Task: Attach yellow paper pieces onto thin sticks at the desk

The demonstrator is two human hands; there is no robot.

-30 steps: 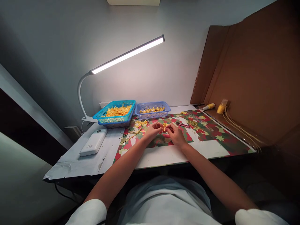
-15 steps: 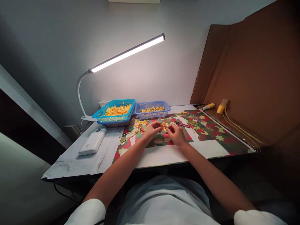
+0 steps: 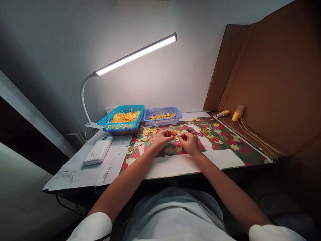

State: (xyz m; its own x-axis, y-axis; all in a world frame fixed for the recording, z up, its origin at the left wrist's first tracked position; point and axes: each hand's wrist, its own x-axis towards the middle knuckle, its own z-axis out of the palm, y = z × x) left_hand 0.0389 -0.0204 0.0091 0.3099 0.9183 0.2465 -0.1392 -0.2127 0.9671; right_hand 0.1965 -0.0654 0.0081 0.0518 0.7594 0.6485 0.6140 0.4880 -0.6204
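The left hand (image 3: 164, 137) pinches a small yellow flower-like piece (image 3: 176, 133) between its fingertips, held over the middle of a camouflage-patterned sheet (image 3: 173, 152) on the white table (image 3: 75, 174). The right hand (image 3: 189, 143) is just to the right of it, thumb and fingertips drawn together; whether they grip a part of the piece cannot be told. Closest on the left, thin green stems (image 3: 140, 144) lie crossed at angles, with yellow blooms (image 3: 149, 131) at their far side. A pink-handled tool (image 3: 195, 133) lies just beyond the right hand, and small yellowish bits (image 3: 207, 131) are scattered farther right. On the far side, a turquoise basket (image 3: 120, 126) of yellow petal-like pieces (image 3: 126, 116) sits on a blue basket (image 3: 125, 132), while a purple basket (image 3: 163, 122) stands to their right, partly filled with small yellow pieces. A white power bank (image 3: 97, 150) rests at left, and a lit lamp (image 3: 137, 54) reaches over the baskets. At far right, a yellow bottle (image 3: 237, 114) and pale cords (image 3: 253, 136) lie before tall cardboard (image 3: 271, 77).
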